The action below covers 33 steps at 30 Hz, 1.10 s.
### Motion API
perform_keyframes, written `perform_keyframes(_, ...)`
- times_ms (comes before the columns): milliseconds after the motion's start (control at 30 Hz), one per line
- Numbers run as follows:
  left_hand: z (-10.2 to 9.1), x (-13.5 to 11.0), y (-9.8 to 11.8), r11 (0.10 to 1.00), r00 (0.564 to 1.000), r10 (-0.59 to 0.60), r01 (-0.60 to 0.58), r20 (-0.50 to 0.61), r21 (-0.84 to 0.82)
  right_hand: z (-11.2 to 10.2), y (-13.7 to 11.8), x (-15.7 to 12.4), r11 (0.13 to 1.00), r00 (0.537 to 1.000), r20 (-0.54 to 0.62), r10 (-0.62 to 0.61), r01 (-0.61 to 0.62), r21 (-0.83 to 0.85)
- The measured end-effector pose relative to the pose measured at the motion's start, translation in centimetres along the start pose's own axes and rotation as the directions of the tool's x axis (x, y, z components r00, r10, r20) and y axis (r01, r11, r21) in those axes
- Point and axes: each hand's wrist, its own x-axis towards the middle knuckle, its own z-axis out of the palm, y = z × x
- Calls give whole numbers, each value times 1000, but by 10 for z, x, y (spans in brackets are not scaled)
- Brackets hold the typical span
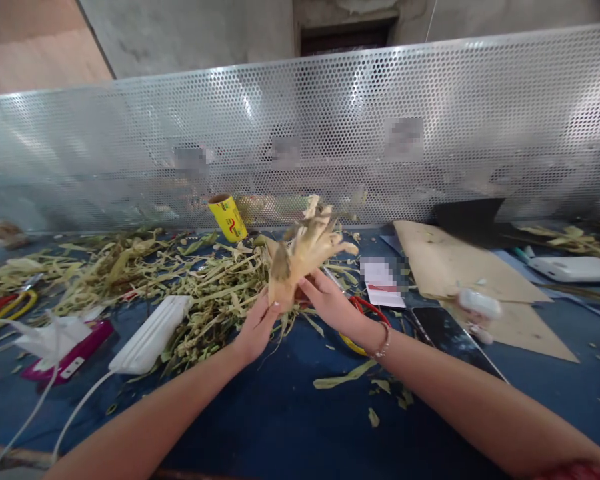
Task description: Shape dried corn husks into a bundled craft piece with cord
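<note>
Both of my hands hold a pale yellow bundle of dried husk strips (303, 257) upright over the blue table (280, 413). My left hand (257, 328) grips the bundle's base from the left, fingers closed round it. My right hand (330, 303), with a bracelet on the wrist, pinches the base from the right. The strips fan out at the top. A heap of loose green and yellow husk strips (145, 273) lies just behind and to the left of my hands.
A yellow roll (227, 217) lies by the perforated metal screen (300, 133). White power bank (150, 333) with a cable and a pink item (73, 353) sit left. Red and yellow scissors (363, 317), a phone (443, 330), cardboard (460, 273) and a white earbud case (480, 305) are right.
</note>
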Motion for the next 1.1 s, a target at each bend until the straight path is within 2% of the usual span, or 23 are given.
perform_keyframes(100,-1,-1,6,992,980,90,-105,175,74,-3,3,5,997,997,-20,-73,73,27)
perform_keyframes(167,-2,-2,6,989,965,94,-120,245,91,-7,3,8,998,999,-18,-44,44,40)
perform_keyframes(300,-4,-3,6,985,940,121,-154,321,81,-14,-2,9,997,1000,-6,-14,15,78)
perform_keyframes(400,-5,-4,10,988,925,156,-145,346,-58,-15,-4,7,978,1000,-17,-14,18,206)
perform_keyframes(500,-2,-4,18,959,952,135,-57,274,-277,-12,-3,5,961,1000,-14,10,-6,275)
perform_keyframes(567,0,-3,24,931,976,73,7,206,-364,-10,-3,3,962,1000,-1,4,-4,274)
perform_keyframes(700,1,-1,31,952,985,-78,120,157,-282,-7,-5,-1,969,999,-16,-40,43,245)
perform_keyframes(800,1,0,30,969,987,-65,98,149,-228,-7,-8,-4,975,997,-36,-70,76,210)
perform_keyframes(900,4,1,29,952,992,-18,57,128,-302,-8,-11,-5,985,994,-61,-96,103,138)
perform_keyframes(967,7,2,28,940,997,-16,39,69,-339,-9,-12,-5,988,988,-93,-120,129,91)
perform_keyframes(1033,8,3,28,950,998,-61,55,-11,-308,-10,-13,-5,985,978,-142,-155,165,58)
perform_keyframes(1100,8,4,28,962,989,-145,132,-36,-239,-11,-14,-4,979,963,-190,-191,202,37)
